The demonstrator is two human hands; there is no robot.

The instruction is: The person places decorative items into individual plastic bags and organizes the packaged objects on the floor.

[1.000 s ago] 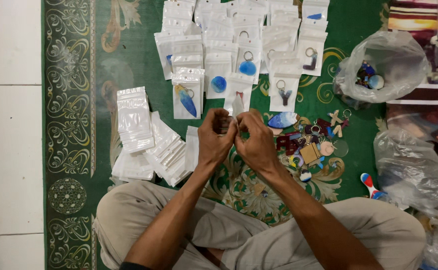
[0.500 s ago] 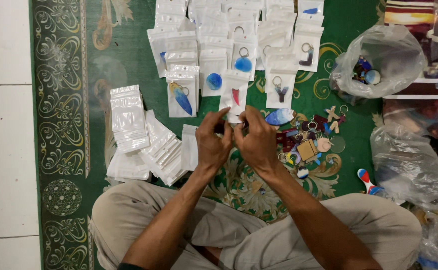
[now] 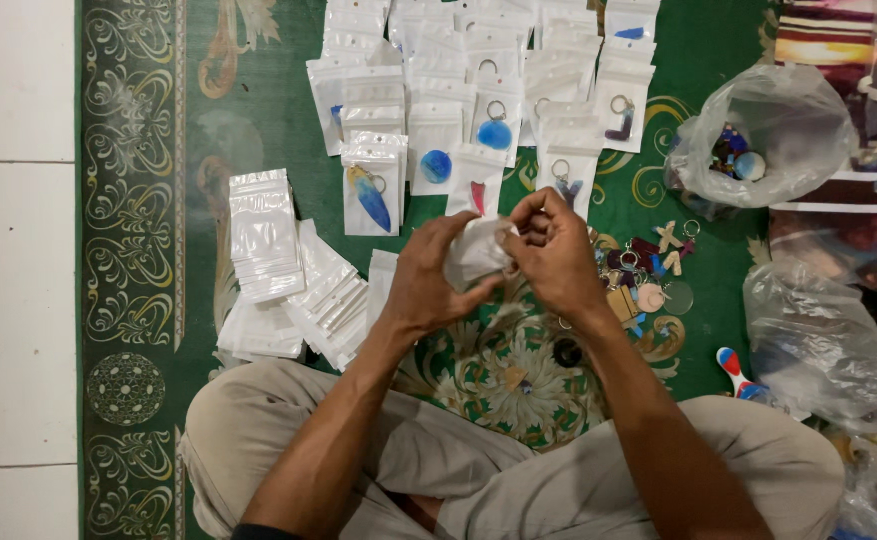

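While both hands, left (image 3: 426, 285) and right (image 3: 556, 258), pinch one small pouch (image 3: 476, 250) at frame centre, packed pouches (image 3: 478, 90) fill the rug (image 3: 258, 120) above, loose keychains (image 3: 648, 275) beside.

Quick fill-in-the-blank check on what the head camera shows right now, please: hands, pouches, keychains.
1. Both hands, left hand and right hand, hold one small white ____.
2. The stack of empty pouches lies on the person's ____ side.
3. The loose keychains lie on a ____ carpet.
4. The clear bag of keychains sits at the upper ____.

Missing words: pouch; left; green; right
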